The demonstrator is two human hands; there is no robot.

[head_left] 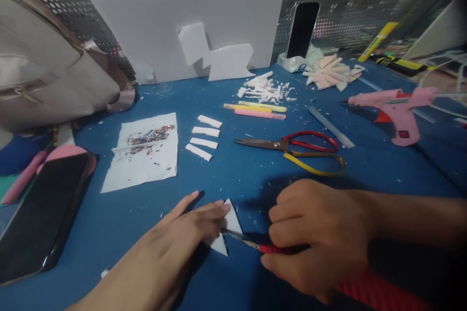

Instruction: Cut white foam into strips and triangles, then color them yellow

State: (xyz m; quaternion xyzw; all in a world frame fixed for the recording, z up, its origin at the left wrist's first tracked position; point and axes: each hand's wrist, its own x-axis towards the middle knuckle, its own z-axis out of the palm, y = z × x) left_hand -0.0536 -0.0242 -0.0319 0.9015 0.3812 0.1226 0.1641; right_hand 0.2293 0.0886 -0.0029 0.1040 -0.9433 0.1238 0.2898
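On the blue tabletop, my left hand (182,233) lies with outstretched fingers pressing down a small white foam board piece (232,218), partly hidden beneath them. My right hand (310,233) is closed around the red handle of a craft knife (251,243). Its thin blade points left and touches the foam piece close to my left fingertips. Several white strips (204,143) are laid in a column beyond my left hand. Scissors (275,145) with red and yellow grips lie beyond my right hand, blades to the left.
White paper (113,175) with colourful bits and a dark phone (44,209) are at left. Farther back are highlighters (260,114), white scraps (264,87), a glue stick (331,127) and a pink glue gun (404,112). A large white board (153,29) stands behind, beside a bag (51,58).
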